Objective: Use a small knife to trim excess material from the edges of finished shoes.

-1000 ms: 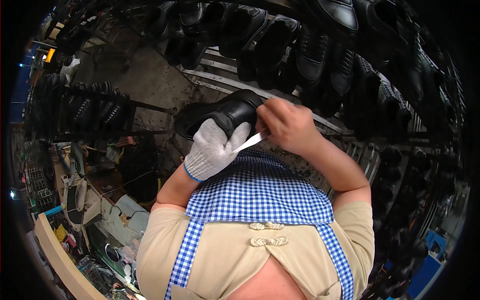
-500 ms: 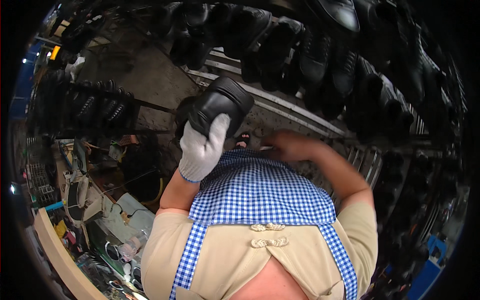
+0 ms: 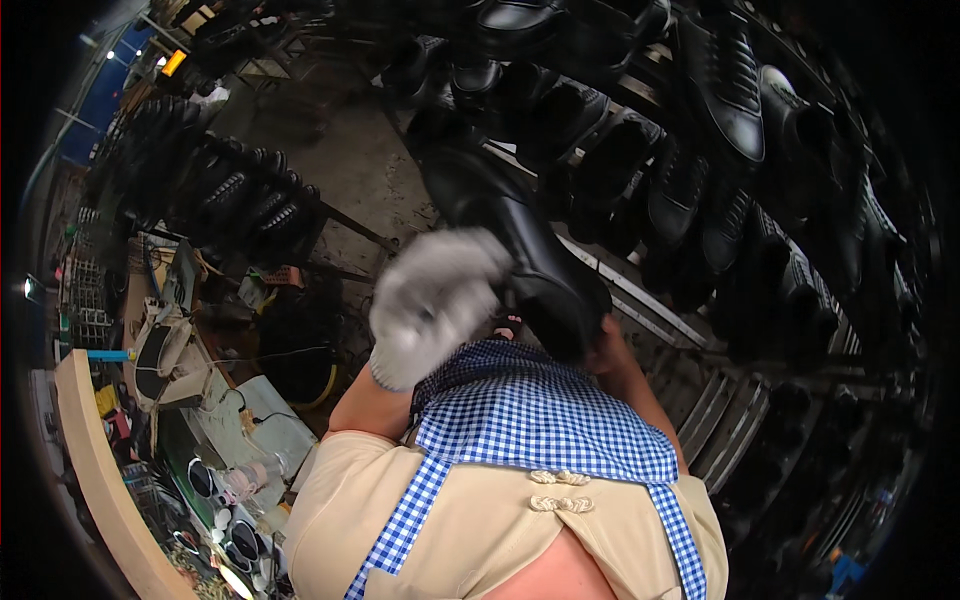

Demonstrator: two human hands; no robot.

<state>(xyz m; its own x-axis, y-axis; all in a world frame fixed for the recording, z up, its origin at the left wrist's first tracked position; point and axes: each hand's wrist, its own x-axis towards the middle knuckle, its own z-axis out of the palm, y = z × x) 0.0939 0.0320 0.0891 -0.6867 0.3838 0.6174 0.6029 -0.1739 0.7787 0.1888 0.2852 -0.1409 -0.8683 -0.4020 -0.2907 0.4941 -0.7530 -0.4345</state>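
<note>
A black leather shoe [image 3: 515, 230] lies slantwise in front of my apron, its dark opening towards me on the right. My right hand [image 3: 603, 350] is bare and grips the shoe at its near end, by the opening; most of its fingers are behind the shoe. My left hand [image 3: 437, 300], in a white knitted glove, is against or close beside the shoe's left side. Motion blurs the glove, and its fingertips cannot be made out.
Racks of black lace-up shoes [image 3: 720, 85] fill the far and right sides. More black shoes [image 3: 245, 195] stand on a rack at left. A cluttered workbench [image 3: 265, 425] with a pale wooden edge [image 3: 110, 480] is at near left. Metal rails [image 3: 640, 300] run beyond the shoe.
The shoe has turned, its opening now towards me. My right hand has moved in from the right onto it. My gloved left hand has shifted right and changed its hold or position. The view has swung.
</note>
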